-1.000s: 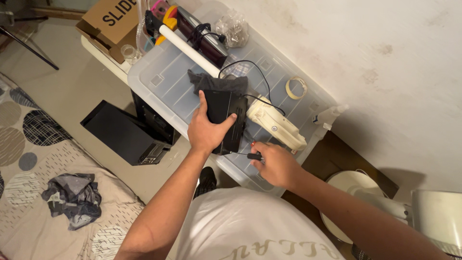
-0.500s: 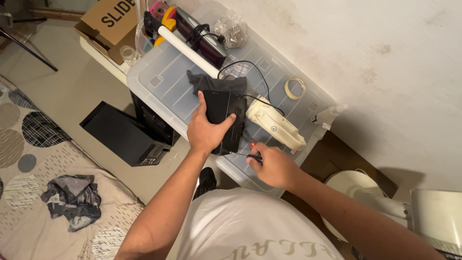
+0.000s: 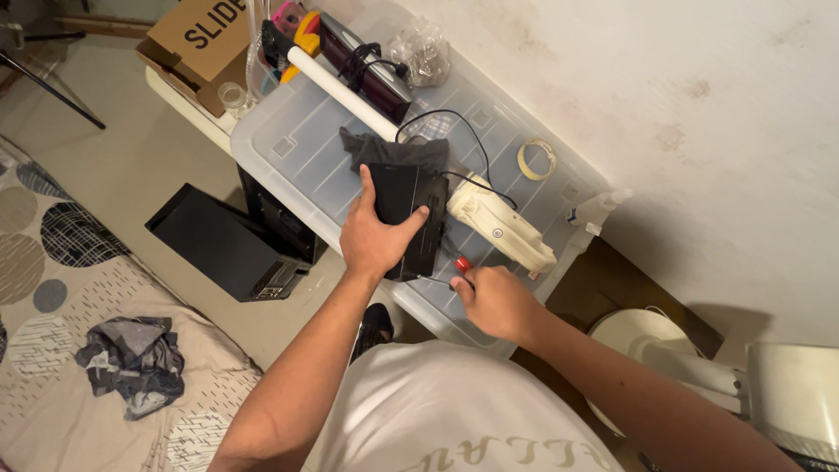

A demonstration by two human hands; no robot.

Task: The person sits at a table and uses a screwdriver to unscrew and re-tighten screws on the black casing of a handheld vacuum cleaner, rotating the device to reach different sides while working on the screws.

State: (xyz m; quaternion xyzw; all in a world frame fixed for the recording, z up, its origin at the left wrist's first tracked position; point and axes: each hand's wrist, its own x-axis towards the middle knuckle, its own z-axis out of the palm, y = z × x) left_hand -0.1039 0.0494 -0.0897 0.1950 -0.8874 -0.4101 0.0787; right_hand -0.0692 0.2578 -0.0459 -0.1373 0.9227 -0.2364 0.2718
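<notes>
A flat black box-shaped device [image 3: 411, 210] lies on the lid of a clear plastic storage bin [image 3: 297, 149]. My left hand [image 3: 376, 236] rests on top of the device and grips its near side. My right hand [image 3: 494, 301] sits just right of it and holds a thin screwdriver with a red handle [image 3: 461, 265], its tip pointing at the device's near edge. A dark cloth [image 3: 384, 149] lies bunched behind the device. A cream handheld appliance [image 3: 502, 223] with a black cord lies right beside it.
A white tube [image 3: 336, 87], a tape roll [image 3: 536, 160], a crumpled clear bag [image 3: 422, 48] and a long dark device [image 3: 367, 70] share the lid. A cardboard box [image 3: 197, 44] stands at the far left. A black panel [image 3: 214, 245] lies on the floor, a white fan [image 3: 673, 367] at right.
My right hand has shifted slightly toward the device's near edge, and the red handle now shows above my fingers. My left hand stays on the device.
</notes>
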